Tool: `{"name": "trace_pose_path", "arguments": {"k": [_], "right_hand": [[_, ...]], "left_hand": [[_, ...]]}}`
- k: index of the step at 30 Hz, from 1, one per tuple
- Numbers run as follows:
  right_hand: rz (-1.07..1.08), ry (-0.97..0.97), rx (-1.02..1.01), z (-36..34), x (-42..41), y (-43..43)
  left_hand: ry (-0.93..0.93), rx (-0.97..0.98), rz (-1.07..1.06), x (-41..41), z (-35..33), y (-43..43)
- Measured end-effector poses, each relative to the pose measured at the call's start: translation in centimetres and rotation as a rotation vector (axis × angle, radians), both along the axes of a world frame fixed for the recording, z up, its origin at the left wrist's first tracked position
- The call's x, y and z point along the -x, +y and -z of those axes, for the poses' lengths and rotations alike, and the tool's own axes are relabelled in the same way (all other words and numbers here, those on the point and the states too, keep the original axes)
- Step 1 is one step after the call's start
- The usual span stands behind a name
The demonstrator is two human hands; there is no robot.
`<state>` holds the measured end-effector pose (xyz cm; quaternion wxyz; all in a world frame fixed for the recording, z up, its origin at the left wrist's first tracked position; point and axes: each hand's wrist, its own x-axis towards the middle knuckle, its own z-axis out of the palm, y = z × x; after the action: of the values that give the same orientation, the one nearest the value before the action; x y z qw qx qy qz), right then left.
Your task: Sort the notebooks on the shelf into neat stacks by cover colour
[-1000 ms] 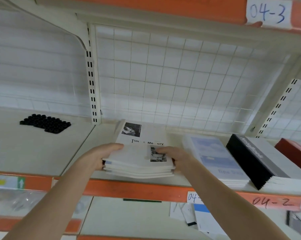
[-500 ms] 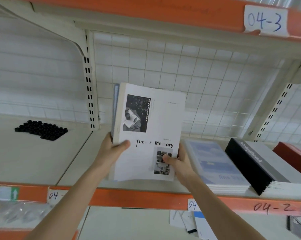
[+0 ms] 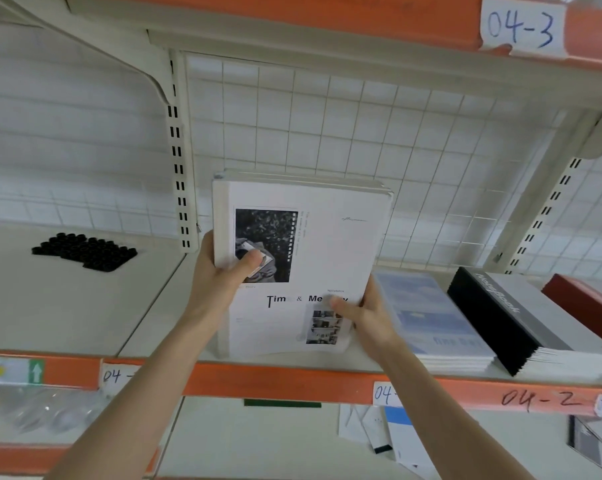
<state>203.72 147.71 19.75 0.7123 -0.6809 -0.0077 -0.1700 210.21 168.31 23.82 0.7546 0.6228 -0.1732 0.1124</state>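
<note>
A stack of white notebooks (image 3: 330, 251) with black-and-white photos on the cover stands upright on its lower edge on the shelf (image 3: 147, 306). My left hand (image 3: 220, 278) grips its left side, thumb over the cover photo. My right hand (image 3: 365, 317) holds the lower right side, thumb across the title. To the right lie a flat stack of blue notebooks (image 3: 431, 317), then a leaning row of black and grey notebooks (image 3: 521, 313), then a red notebook (image 3: 583, 299) at the frame edge.
A black ridged tray (image 3: 85, 249) lies on the left shelf bay. A white wire grid (image 3: 327, 126) backs the shelf. The orange shelf rail (image 3: 285, 379) runs along the front edge. Loose papers and booklets (image 3: 396, 438) lie on the shelf below.
The white stack was lying flat in both hands a second ago. It has been tipped up on end, and my left hand has slid higher along its left side.
</note>
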Motion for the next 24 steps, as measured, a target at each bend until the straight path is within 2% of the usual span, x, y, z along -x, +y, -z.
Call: {"name": "trace_pose_path", "arguments": {"k": [6,15,19,24], "right_hand": [[-0.037,-0.036,0.050,0.1,0.6,0.7],[-0.037,-0.015,0.091,0.3,0.6,0.4],[-0.052,0.004,0.112,0.4,0.5,0.3],[-0.046,0.043,0.098,1.0,-0.1,0.1]], "left_hand": [[-0.001,0.074,0.088,0.1,0.3,-0.4],[-0.031,-0.008,0.127,0.0,0.7,0.1],[0.005,-0.060,0.078,-0.1,1.8,0.1],[0.146,-0.111,0.067,0.4,4.7,0.5]]}}
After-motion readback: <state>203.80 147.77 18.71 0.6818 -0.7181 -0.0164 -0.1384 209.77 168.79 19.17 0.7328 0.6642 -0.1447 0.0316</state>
